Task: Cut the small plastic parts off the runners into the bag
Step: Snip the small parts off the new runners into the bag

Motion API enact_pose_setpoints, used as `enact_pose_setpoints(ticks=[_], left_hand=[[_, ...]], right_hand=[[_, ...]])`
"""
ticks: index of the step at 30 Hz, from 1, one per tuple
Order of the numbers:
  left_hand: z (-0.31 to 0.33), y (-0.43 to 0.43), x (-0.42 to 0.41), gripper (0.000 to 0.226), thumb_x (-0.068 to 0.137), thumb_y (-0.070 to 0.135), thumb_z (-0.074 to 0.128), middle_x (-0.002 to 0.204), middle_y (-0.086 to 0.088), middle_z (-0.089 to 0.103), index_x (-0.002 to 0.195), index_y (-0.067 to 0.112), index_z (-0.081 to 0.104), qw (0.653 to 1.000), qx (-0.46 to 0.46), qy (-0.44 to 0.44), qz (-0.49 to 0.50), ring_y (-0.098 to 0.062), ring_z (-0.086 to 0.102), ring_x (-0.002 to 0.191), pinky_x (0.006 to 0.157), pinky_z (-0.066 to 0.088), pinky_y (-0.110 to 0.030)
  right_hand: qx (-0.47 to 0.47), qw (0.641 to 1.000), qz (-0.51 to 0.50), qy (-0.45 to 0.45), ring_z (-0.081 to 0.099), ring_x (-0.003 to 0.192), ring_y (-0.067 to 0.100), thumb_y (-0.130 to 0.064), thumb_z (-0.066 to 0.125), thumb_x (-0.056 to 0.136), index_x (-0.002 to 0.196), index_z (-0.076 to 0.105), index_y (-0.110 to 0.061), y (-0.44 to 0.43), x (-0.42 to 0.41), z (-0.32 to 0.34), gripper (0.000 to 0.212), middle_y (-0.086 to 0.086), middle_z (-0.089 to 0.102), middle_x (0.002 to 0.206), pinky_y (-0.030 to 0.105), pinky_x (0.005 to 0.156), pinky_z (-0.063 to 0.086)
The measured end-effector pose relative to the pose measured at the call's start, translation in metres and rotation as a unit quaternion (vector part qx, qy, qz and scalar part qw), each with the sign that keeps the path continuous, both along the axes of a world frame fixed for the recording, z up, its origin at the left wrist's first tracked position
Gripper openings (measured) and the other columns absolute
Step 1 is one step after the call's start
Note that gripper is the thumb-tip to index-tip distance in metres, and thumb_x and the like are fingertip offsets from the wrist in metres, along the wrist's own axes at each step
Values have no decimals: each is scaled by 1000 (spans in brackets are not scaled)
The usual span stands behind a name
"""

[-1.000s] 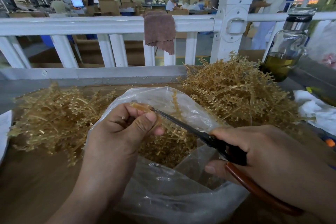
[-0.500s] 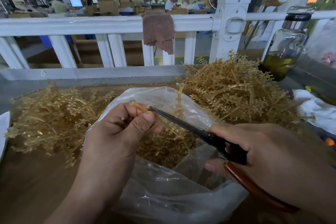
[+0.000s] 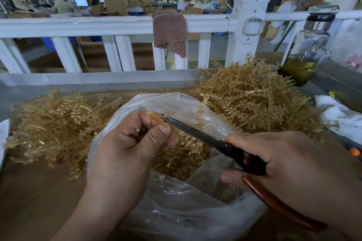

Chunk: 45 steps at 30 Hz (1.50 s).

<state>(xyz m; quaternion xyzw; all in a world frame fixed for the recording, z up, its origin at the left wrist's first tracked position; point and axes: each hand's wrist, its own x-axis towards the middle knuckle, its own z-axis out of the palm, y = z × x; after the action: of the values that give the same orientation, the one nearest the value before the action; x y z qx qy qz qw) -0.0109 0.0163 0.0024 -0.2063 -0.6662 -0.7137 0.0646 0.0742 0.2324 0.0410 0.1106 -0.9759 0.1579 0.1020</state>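
Tan plastic runner point(image 3: 156, 120) sprig drifted slightly right, pinched in left hand point(image 3: 125, 148) fingers over clear plastic bag point(image 3: 182, 219); right hand point(image 3: 293, 168) grips black brown-handled scissors point(image 3: 197, 133), tips touching stem; runner piles point(image 3: 254, 100) crowd both sides.

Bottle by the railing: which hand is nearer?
Right. The right hand lies in front of the bottle, holding scissors; the left hand is farther left, over the bag.

A factory hall: beyond the white railing point(image 3: 109, 25) stand stacked cardboard boxes point(image 3: 115, 5), a lit monitor point(image 3: 80, 2) and workers point(image 3: 182, 3) at benches.
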Motion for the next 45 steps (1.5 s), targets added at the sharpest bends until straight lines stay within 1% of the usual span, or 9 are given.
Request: enact_pose_setpoints(ticks=[5,16,22,28,32,37,40,43,45], left_hand=[[-1,0,1,17,87,10,66,72,-9,68,77,2,54,1000,7,-6,5,-17,72,71,69,56,-16],[-3,-2,0,22,86,23,76,74,-2,71,72,22,59,1000,-23,16,11,-21,73,77,74,56,-19],[-3,-1,0,19,87,23,66,74,-4,72,70,23,58,999,-28,18,6,-19,72,74,73,55,-16],[1,-1,2,17,84,30,66,73,-4,74,69,25,62,998,-48,7,27,-16,72,74,70,52,-13],[2,-1,2,18,80,35,73,71,-6,73,69,22,67,999,-20,-19,21,-20,72,72,70,56,-18],[1,-5,-4,16,80,29,72,72,-10,69,69,18,70,995,53,-89,-6,-21,66,65,74,54,-34],[2,-5,-4,15,78,26,74,71,-8,67,65,19,70,988,83,-123,-28,-19,65,61,67,55,-29],[3,-5,-3,14,74,15,81,71,-8,65,65,16,72,980,104,-158,-62,-19,64,57,58,55,-23],[6,-5,0,7,70,16,78,70,-8,65,67,14,73,970,127,-189,-86,-18,63,54,54,54,-22]], right_hand=[[-11,1000,11,7,56,67,-12,-74,46,78,89,65,-39,0,1,-2,41,-27,55,64,7,64,43],[2,1000,0,11,58,67,-6,-74,43,78,86,67,-33,0,2,-3,48,-22,55,61,14,63,46],[-8,1000,-3,11,57,74,-9,-74,42,77,89,67,-36,0,3,-3,48,-24,56,62,6,69,42],[-20,1000,-7,-4,58,72,-12,-75,44,77,90,70,-33,-1,1,-3,51,-24,58,62,8,66,44],[-34,999,-11,-23,60,68,1,-75,50,76,91,70,-29,-3,-1,-3,53,-16,62,68,20,61,46],[-114,992,-22,-55,61,60,8,-86,47,72,103,67,-32,-2,1,1,65,-7,63,72,24,55,45],[-160,985,-19,-69,64,63,0,-90,46,67,108,61,-50,-3,2,1,59,-15,67,76,18,64,49],[-230,970,-2,-78,64,55,-2,-85,51,67,110,58,-56,-4,0,1,52,-18,67,66,7,58,48],[-310,947,5,-78,68,55,4,-80,56,69,109,59,-55,-6,0,-2,47,-11,71,66,11,57,50]])
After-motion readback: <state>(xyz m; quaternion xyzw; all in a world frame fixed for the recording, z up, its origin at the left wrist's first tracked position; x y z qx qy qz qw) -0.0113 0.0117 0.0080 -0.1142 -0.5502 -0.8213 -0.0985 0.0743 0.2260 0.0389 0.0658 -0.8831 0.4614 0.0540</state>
